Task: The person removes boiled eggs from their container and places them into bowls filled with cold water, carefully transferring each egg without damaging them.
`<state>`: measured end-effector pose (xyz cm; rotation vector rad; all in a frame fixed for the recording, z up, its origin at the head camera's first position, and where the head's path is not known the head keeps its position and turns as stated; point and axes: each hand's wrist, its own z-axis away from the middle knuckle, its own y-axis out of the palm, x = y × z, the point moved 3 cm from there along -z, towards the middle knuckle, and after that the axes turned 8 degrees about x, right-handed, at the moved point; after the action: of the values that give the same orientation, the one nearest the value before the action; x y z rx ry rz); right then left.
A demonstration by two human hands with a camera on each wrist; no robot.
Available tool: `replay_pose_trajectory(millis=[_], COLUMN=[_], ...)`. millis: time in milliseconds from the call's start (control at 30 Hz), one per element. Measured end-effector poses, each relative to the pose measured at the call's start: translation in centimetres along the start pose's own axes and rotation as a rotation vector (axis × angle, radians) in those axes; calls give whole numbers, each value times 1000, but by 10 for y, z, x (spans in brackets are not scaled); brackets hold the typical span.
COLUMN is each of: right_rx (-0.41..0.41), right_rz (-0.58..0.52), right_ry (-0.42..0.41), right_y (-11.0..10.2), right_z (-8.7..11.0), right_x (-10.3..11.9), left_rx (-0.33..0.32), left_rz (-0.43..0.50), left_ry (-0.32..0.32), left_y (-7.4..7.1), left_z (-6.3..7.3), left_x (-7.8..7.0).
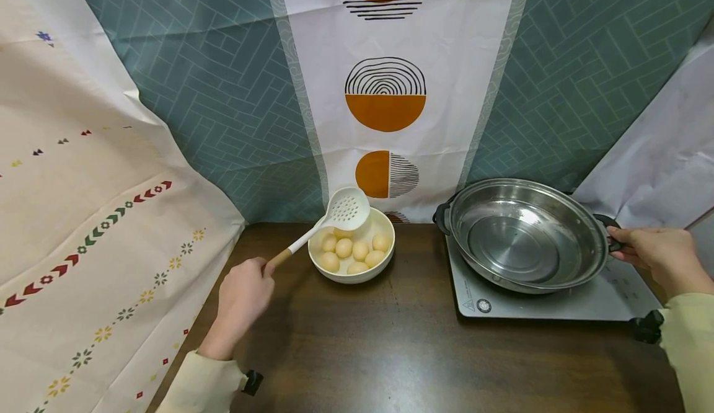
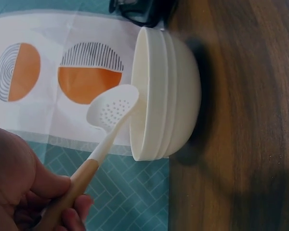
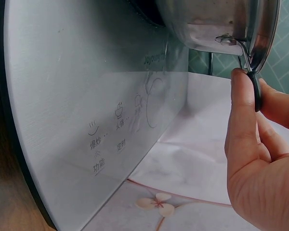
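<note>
My left hand grips the wooden handle of a white slotted spoon. The spoon's perforated head is over the back rim of a cream bowl; no ball shows on it. Inside the bowl lie several round pale-yellow balls. The left wrist view shows the same slotted spoon beside the bowl's opening. My right hand pinches the black right handle of a wide steel pan between thumb and fingers, seen closely in the right wrist view. The pan's inside holds no food.
A flat grey induction cooktop with printed markings lies beneath the pan, at the right of the dark wooden table. Patterned cloth hangs behind. An embroidered cream cloth slopes along the left side.
</note>
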<state>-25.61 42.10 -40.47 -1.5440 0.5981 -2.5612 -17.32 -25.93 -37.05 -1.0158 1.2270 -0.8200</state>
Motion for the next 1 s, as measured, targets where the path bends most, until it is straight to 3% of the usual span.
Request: replay_pose_trajectory(millis=[200,467,1000], right_rx=[-9,-31,-12], right_rz=[17,78,50], right_ry=[-2,6,-16], right_y=[1,3,2], right_z=[0,3,2], right_x=[0,0,-2], left_rx=[132,128,160], left_rz=[148,285,282], left_ry=[-37,-74,-174], left_y=[-1,-3,13], left_z=[3,3,6], left_x=[11,32,70])
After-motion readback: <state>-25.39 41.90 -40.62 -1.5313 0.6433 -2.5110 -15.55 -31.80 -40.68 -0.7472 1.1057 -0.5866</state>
